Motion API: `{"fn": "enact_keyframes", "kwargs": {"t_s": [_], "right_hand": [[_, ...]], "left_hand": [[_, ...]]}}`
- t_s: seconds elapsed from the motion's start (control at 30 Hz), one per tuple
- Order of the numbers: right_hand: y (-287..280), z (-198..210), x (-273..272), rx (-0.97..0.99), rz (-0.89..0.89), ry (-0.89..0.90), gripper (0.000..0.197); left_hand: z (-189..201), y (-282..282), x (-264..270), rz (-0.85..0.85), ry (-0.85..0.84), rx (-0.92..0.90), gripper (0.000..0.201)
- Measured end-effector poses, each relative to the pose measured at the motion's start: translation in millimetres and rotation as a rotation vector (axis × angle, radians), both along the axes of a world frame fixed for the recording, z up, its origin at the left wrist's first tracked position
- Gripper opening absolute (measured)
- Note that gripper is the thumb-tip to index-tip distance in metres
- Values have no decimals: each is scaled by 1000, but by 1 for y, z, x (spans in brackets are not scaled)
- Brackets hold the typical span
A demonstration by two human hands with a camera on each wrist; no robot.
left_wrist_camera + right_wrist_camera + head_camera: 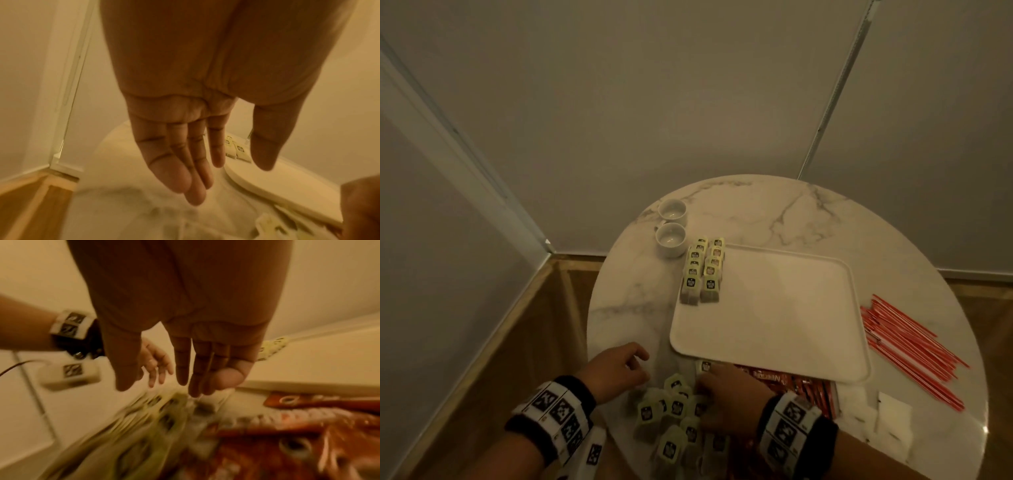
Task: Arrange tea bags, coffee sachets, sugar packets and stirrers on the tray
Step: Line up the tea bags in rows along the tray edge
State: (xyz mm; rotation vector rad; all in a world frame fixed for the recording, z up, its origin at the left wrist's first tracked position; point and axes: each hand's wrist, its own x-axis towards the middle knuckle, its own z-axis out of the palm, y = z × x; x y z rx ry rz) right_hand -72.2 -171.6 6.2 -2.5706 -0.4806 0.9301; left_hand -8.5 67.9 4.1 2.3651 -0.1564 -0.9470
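A white tray lies on the round marble table. Two rows of pale green tea bags lie at the tray's far left corner, partly on it. A loose heap of tea bags sits at the near edge. My left hand hovers just left of the heap, fingers relaxed and holding nothing. My right hand reaches down over the heap with straight fingers and grips nothing that I can see. Red coffee sachets lie under my right wrist. Red stirrers lie right of the tray. White sugar packets lie at the near right.
Two white cups stand at the table's far left, beside the tea bag rows. Walls close in behind and to the left, with wooden floor below the table's left edge.
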Motion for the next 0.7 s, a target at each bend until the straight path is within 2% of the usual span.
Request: {"fn": "enact_keyframes", "kwargs": {"t_s": [0.07, 0.13, 0.2, 0.3, 0.37, 0.47, 0.7], "right_hand": [[6, -4, -16, -75, 65, -15, 75], [13, -10, -29, -123, 50, -25, 94], [19, -14, -36, -131, -22, -59, 100], [26, -19, -38, -114, -134, -95, 91], [28, -25, -36, -103, -191, -85, 82], [29, -31, -33, -74, -256, -62, 64], [21, -29, -26, 21, -417, -22, 21]], "left_hand": [[-1, 1, -6, -51, -34, 52, 34], [-3, 1, -13, -106, -76, 95, 46], [-6, -1, -19, -194, -128, 148, 60], [-14, -3, -29, -315, -159, 208, 77], [-20, -5, -34, -371, -169, 232, 78], [-27, -11, -42, -437, -269, 245, 63], [-30, -26, -46, -371, -378, 160, 35]]}}
